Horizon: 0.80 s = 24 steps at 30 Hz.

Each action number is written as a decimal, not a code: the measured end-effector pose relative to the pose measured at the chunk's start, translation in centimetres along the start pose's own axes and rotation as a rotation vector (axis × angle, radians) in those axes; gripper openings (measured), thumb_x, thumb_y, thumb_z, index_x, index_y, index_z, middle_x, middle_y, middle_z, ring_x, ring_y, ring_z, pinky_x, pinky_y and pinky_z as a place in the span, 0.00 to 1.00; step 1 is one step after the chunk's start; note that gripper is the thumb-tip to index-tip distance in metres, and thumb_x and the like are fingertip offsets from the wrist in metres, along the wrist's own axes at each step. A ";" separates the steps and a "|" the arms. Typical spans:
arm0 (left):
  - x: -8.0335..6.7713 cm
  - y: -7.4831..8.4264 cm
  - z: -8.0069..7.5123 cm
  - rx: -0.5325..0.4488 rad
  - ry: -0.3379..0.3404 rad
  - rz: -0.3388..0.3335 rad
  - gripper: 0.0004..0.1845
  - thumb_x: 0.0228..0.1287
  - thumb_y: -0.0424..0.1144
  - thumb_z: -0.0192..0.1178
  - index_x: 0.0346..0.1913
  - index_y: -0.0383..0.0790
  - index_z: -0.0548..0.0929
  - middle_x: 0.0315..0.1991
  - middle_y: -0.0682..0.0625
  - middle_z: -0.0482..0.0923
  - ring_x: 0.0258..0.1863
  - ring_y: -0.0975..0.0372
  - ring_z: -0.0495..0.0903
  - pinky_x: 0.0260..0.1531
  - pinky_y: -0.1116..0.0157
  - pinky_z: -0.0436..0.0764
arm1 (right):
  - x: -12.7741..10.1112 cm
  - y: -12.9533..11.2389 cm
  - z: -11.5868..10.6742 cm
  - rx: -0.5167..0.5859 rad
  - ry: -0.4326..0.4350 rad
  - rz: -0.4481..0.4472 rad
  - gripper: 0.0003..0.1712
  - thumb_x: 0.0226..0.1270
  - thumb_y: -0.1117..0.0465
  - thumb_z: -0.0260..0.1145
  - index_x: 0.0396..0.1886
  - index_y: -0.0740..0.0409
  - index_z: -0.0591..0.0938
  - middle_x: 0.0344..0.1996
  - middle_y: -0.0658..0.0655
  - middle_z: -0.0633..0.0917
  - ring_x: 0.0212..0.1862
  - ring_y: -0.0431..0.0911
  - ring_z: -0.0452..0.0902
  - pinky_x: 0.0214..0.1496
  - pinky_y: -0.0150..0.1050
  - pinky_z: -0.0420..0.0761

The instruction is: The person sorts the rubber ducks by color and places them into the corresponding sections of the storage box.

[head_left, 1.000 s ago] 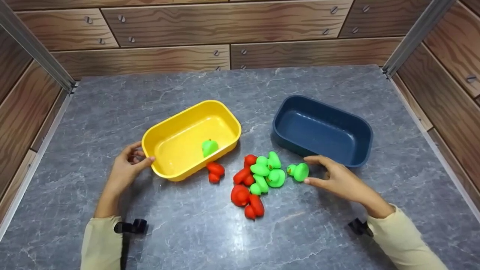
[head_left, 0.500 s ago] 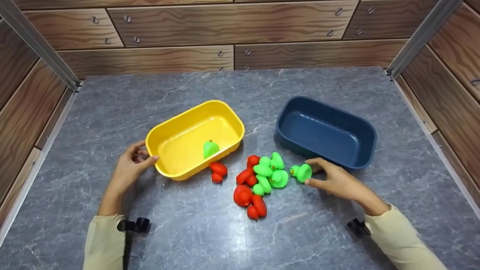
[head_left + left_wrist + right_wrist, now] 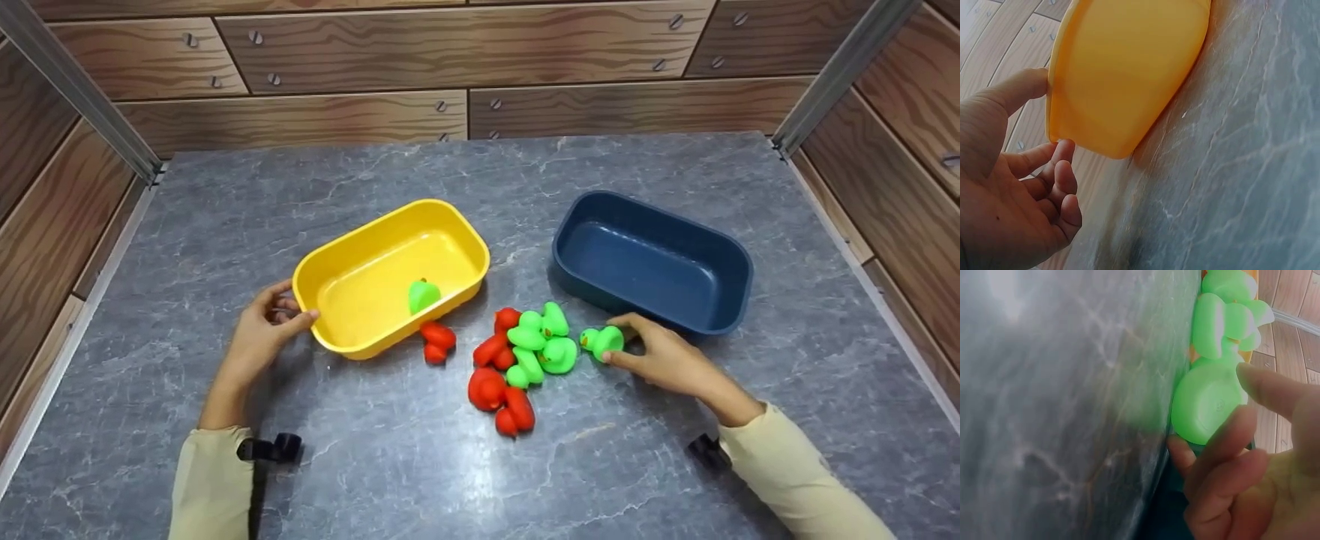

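My right hand (image 3: 613, 340) pinches a green toy duck (image 3: 604, 341) between thumb and fingers, on the grey tabletop just in front of the blue tub (image 3: 645, 262). The right wrist view shows the duck's flat base (image 3: 1207, 402) held by that hand (image 3: 1238, 396). My left hand (image 3: 289, 307) holds the near left corner of the yellow tub (image 3: 367, 300), thumb on the rim. In the left wrist view the thumb and a curled fingertip of this hand (image 3: 1053, 112) touch the tub wall (image 3: 1129, 67). One green duck (image 3: 422, 295) lies inside the yellow tub.
A pile of green ducks (image 3: 536, 345) and red ducks (image 3: 495, 390) lies between the tubs, with one red duck (image 3: 435, 341) against the yellow tub. The blue tub holds nothing. Wooden walls (image 3: 450, 60) close in the table on three sides.
My right hand has slid a little left and its fingers have closed round the green duck. The left hand stays on the yellow tub.
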<state>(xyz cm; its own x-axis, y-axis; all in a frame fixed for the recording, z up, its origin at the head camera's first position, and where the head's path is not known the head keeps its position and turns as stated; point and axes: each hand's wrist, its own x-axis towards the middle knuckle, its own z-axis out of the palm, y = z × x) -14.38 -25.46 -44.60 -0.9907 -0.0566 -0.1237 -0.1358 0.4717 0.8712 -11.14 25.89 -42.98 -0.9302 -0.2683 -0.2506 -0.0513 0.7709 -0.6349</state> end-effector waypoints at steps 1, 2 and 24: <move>0.0 0.0 0.0 0.001 -0.002 -0.003 0.37 0.62 0.45 0.65 0.69 0.35 0.64 0.45 0.47 0.71 0.37 0.66 0.69 0.33 0.76 0.72 | 0.0 0.0 0.1 -0.006 0.005 0.002 0.34 0.65 0.47 0.66 0.63 0.62 0.71 0.47 0.64 0.80 0.28 0.43 0.76 0.29 0.37 0.78; 0.0 0.0 -0.1 0.001 -0.003 -0.006 0.37 0.62 0.45 0.65 0.69 0.35 0.64 0.46 0.47 0.70 0.37 0.66 0.69 0.33 0.76 0.72 | 0.0 -0.1 0.1 -0.015 0.012 0.004 0.33 0.65 0.47 0.66 0.63 0.62 0.72 0.47 0.63 0.80 0.29 0.43 0.76 0.30 0.37 0.78; 0.0 0.1 -0.2 -0.016 -0.013 -0.014 0.37 0.62 0.43 0.65 0.70 0.35 0.63 0.45 0.48 0.71 0.35 0.68 0.69 0.32 0.75 0.71 | -0.2 0.1 0.6 0.027 0.058 -0.024 0.26 0.64 0.52 0.68 0.56 0.60 0.75 0.43 0.62 0.81 0.24 0.43 0.74 0.26 0.36 0.77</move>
<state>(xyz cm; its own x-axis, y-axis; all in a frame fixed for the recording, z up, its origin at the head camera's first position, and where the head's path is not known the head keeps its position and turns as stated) -14.39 -25.57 -44.40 -0.9886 -0.0519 -0.1415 -0.1495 0.4565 0.8771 -10.79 25.67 -43.40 -0.9482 -0.2521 -0.1932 -0.0647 0.7488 -0.6597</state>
